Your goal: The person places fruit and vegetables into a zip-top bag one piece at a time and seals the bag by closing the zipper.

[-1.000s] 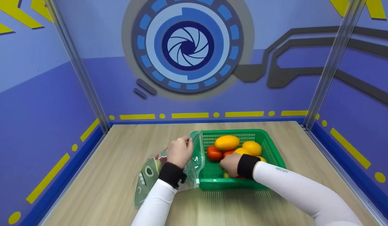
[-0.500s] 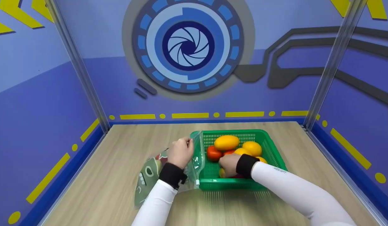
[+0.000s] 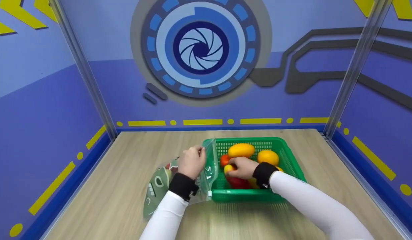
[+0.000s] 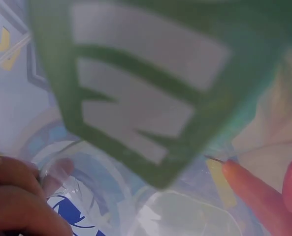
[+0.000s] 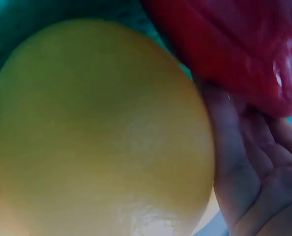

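Right hand (image 3: 242,167) gripped a small yellow piece (image 3: 229,169) at the green basket (image 3: 245,196)

A blue and purple patterned wall (image 3: 206,110) filled the upper half of the head view, and a pale wood table (image 3: 109,186) spread across the lower half. The basket stood right of centre on the table. A clear bag (image 3: 154,195) with a green printed side lay left of the basket, its see-through mouth overlapping the basket's left end. Inside the basket, a long yellow-orange fruit (image 3: 241,150) lay toward the back, a round yellow fruit (image 3: 268,157) to its right, and a glossy red piece (image 3: 237,182) near the front. The right hand partly covered a red-orange fruit (image 3: 224,160).

The left hand (image 3: 191,161), near the centre, pinched the bag's edge; at the lower left of the left wrist view, clear plastic showed between its thumb and fingers. The right hand's fingers and thumb were bent together around the yellow piece. In the dim, close right wrist view, contact between that hand and the glossy red piece was hard to judge.

The yellow piece, rounded and bright, appeared within the left half of the basket's outline, much of it hidden by the fingers.
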`<state>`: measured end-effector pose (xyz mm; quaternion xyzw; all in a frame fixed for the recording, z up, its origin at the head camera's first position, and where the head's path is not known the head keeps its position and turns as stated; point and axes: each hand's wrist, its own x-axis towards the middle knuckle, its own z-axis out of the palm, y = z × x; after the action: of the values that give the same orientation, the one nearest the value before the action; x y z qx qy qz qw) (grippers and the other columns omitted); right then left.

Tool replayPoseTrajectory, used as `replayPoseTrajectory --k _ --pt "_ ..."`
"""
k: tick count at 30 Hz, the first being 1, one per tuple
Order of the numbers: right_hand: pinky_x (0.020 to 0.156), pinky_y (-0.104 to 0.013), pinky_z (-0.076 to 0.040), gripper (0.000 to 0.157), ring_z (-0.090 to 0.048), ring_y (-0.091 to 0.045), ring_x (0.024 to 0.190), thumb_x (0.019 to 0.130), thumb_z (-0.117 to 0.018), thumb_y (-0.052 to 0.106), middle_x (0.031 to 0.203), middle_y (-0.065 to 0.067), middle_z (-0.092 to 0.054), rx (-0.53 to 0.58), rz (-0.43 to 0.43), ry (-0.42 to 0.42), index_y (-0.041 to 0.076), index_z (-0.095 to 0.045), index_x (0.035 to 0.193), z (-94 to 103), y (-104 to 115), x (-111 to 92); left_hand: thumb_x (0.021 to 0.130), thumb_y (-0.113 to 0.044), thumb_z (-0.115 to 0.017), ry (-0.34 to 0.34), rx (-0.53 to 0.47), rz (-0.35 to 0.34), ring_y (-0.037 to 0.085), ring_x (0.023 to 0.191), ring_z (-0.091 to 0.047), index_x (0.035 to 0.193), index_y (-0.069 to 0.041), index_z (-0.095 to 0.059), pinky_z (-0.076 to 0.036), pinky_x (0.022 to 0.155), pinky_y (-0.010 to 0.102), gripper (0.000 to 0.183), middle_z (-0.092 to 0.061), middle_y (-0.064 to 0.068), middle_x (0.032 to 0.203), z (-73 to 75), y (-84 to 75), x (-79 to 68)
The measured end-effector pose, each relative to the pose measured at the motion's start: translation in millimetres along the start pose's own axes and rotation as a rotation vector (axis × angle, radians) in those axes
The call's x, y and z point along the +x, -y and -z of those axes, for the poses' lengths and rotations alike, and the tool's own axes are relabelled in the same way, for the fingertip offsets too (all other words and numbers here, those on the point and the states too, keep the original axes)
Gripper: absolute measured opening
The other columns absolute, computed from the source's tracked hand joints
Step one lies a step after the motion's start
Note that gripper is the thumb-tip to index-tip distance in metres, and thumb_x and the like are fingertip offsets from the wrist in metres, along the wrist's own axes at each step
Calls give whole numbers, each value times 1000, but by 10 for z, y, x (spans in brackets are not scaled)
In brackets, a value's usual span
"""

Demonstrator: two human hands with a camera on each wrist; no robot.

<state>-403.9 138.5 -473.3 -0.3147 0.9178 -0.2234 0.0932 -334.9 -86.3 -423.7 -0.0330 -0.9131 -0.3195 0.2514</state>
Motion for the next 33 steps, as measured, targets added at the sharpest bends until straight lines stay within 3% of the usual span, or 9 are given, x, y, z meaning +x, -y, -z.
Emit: replayPoseTrajectory --k 4,8,14,18,25,28,33 --pt "100 -46 -52 53 -62 -23 100 99 -64 39 123 -13 -70 107 -51 -86 1 -61 136 39 -17 9 100 -19 -64 -8 5 -3 16 56 -59 91 -5 -78 -44 50 31 21 -73 8 74 -8 -1 6" --pt "103 -50 -51 60 -62 -27 107 100 -64 39 135 -17 -65 223 -96 -171 3 -54 146 97 -22 -4 99 -18 -65 -18 5 -15 17 56 -60 90 -5 -78 -45 51 32 20 -73 9 74 -12 1 7" --pt "84 -36 -54 52 -61 -23 93 98 -69 42 113 -13 -67 363 -84 -224 2 -60 129 193 7 -18 99 -18 -64 -22 24 -26 15 55 -56 89 -7 -78 -40 49 30 20 -67 5 67 -13 9 -2" --pt "79 -30 -54 48 -61 -22 91 100 -65 45 109 -13 -63 428 -114 -244 6 -52 124 250 73 -42 99 -18 -64 -17 28 -22 15 55 -56 90 -7 -78 -41 49 31 20 -68 5 68 -9 2 2" --pt "76 -45 -63 50 -69 -28 94 102 -60 46 123 -23 -58 673 -206 -353 5 -48 127 362 223 6 99 -18 -64 -26 28 -23 22 60 -66 90 -6 -78 -48 52 37 20 -73 9 74 -15 -3 7" --pt "75 -49 -63 49 -71 -29 93 103 -59 44 126 -24 -60 765 -188 -343 4 -53 131 355 326 39 98 -17 -65 -32 27 -24 22 60 -65 89 -6 -78 -48 52 36 20 -72 8 72 -16 3 7" --pt "80 -47 -63 45 -70 -22 92 104 -59 40 123 -19 -62 834 -120 -245 5 -57 133 254 511 59 99 -17 -64 -12 13 -19 17 54 -58 89 -5 -78 -42 50 30 21 -68 7 67 -6 -9 11"
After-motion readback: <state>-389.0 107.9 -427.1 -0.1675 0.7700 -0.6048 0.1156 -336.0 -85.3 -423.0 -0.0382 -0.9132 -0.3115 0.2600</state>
